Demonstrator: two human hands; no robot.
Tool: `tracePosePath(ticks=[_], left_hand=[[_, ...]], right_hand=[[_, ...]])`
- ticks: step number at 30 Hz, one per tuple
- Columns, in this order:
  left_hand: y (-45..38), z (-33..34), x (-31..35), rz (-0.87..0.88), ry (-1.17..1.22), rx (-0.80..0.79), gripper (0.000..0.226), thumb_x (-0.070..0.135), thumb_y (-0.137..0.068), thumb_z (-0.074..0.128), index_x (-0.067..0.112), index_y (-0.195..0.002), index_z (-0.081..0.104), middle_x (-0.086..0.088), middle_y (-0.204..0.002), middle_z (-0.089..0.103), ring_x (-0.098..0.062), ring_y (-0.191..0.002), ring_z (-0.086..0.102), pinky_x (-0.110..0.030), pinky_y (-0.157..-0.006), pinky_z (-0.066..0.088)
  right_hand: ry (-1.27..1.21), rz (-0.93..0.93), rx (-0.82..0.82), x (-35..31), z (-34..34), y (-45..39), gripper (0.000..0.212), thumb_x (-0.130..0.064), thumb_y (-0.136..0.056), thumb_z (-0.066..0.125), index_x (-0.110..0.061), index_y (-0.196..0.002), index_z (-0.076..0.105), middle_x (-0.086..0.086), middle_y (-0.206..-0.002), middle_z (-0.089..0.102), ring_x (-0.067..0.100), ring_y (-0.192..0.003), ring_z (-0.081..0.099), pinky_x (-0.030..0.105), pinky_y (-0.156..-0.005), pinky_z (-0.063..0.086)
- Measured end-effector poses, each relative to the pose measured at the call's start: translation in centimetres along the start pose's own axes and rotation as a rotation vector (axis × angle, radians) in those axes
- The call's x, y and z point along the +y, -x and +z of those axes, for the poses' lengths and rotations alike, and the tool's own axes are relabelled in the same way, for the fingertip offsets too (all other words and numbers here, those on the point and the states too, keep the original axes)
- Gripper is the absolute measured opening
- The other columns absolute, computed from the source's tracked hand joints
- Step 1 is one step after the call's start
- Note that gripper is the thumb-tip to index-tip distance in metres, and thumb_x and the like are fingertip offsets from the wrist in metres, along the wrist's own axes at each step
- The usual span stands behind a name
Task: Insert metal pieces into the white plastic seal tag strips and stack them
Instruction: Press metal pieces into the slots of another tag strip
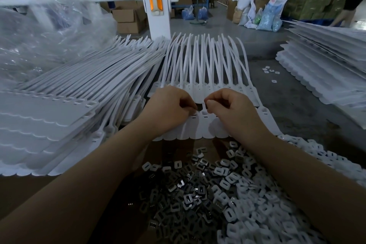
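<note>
White strip (206,125) lies under both hands, left (170,109) and right (233,111), fingers curled tight, pinching at its slots. A tiny metal piece could slip and drop into the pile (190,194).

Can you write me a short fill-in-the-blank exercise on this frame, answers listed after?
1. Both hands work at the strip of white seal tags in the ____ of the table.
2. The pile of small metal pieces lies ____ the person's forearms.
3. The tall stack of strips lies beside the ____ hand.
4. The right hand has its fingers ____.

Answers: middle; between; left; curled
</note>
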State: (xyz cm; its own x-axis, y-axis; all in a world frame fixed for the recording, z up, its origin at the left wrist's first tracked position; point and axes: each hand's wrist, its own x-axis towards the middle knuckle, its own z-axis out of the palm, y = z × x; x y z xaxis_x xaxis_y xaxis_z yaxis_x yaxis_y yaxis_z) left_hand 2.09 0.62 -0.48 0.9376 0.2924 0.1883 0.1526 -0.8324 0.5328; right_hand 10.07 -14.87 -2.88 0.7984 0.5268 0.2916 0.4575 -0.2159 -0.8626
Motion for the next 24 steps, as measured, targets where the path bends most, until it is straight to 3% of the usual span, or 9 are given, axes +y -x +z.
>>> tracePosePath(ticks=[8, 14, 17, 22, 24], left_hand=[[-0.1, -0.4, -0.7, -0.1, 0.217, -0.009, 0.011, 0.02, -0.085, 0.075, 0.03, -0.083, 0.071, 0.011, -0.08, 0.072, 0.004, -0.069, 0.066, -0.006, -0.056, 0.047], [-0.3, -0.4, -0.3, -0.124, 0.163, -0.032, 0.006, 0.022, -0.086, 0.073, 0.028, -0.088, 0.075, 0.012, -0.081, 0.072, -0.001, -0.073, 0.067, -0.011, -0.062, 0.051], [-0.5, -0.2, 0.0, -0.127, 0.113, -0.06, 0.005, 0.024, -0.086, 0.073, 0.028, -0.089, 0.075, 0.013, -0.077, 0.07, 0.002, -0.066, 0.063, -0.009, -0.055, 0.044], [-0.8, -0.1, 0.3, -0.118, 0.07, -0.075, 0.009, 0.023, -0.087, 0.072, 0.021, -0.094, 0.077, 0.007, -0.083, 0.072, -0.009, -0.078, 0.067, -0.026, -0.073, 0.057], [-0.8, -0.1, 0.4, -0.103, 0.041, -0.076, 0.009, 0.023, -0.087, 0.072, 0.02, -0.094, 0.077, 0.006, -0.084, 0.072, -0.01, -0.078, 0.067, -0.027, -0.073, 0.057]], right_hand=[[0.014, 0.003, 0.001, -0.2, 0.0, 0.0, 0.009, -0.017, -0.092, 0.061, -0.019, -0.095, 0.07, -0.003, -0.084, 0.069, 0.011, -0.084, 0.066, 0.03, -0.082, 0.054], [0.011, 0.012, -0.001, -0.2, 0.0, 0.0, 0.01, -0.018, -0.092, 0.061, -0.018, -0.096, 0.07, -0.004, -0.084, 0.069, 0.01, -0.084, 0.066, 0.027, -0.081, 0.053], [0.016, 0.014, -0.002, -0.2, 0.0, 0.0, 0.01, -0.018, -0.092, 0.061, -0.018, -0.097, 0.07, -0.004, -0.085, 0.069, 0.009, -0.085, 0.066, 0.027, -0.081, 0.053], [0.021, 0.009, 0.0, -0.2, 0.0, 0.0, 0.009, -0.018, -0.092, 0.062, -0.019, -0.096, 0.07, -0.004, -0.085, 0.069, 0.009, -0.084, 0.066, 0.026, -0.08, 0.053], [0.019, 0.01, 0.002, -0.1, 0.0, -0.1, 0.009, -0.018, -0.092, 0.062, -0.02, -0.095, 0.07, -0.004, -0.085, 0.07, 0.009, -0.083, 0.066, 0.026, -0.08, 0.054]])
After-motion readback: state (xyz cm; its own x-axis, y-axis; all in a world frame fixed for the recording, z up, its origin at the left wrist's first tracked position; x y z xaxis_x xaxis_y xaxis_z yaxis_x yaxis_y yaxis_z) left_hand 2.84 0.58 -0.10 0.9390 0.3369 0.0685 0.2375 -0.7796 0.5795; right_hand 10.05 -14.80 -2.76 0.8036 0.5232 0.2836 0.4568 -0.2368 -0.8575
